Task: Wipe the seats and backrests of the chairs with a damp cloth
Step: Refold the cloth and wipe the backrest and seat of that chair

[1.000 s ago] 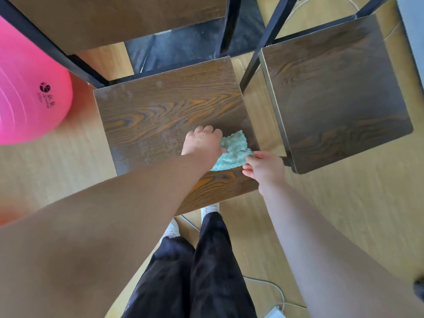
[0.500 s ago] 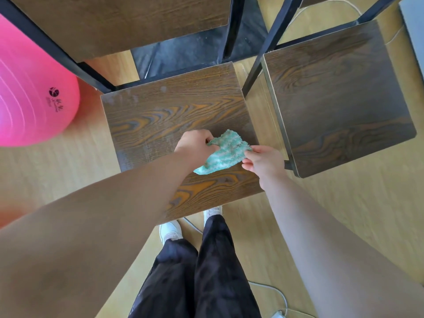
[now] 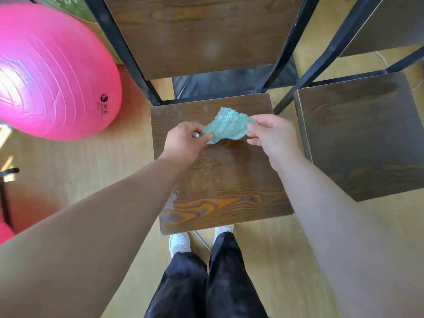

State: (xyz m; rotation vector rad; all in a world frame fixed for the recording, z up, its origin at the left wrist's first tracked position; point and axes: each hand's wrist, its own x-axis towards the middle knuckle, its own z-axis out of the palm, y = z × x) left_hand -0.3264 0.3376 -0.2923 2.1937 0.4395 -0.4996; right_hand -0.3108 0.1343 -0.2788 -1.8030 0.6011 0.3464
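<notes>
Home room: exercise ball [image 3: 52, 72], wooden chairs [image 3: 224, 180]

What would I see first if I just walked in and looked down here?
The big pink ball on the floor at the left jumps out first. Next comes the teal cloth, pinched at its ends by the left hand and the right hand over the brown wooden chair seat in the middle.

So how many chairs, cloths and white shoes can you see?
Chairs: 2 (middle chair, right chair)
Cloths: 1 (green cloth)
White shoes: 2 (left shoe, right shoe)
Total: 5
</notes>
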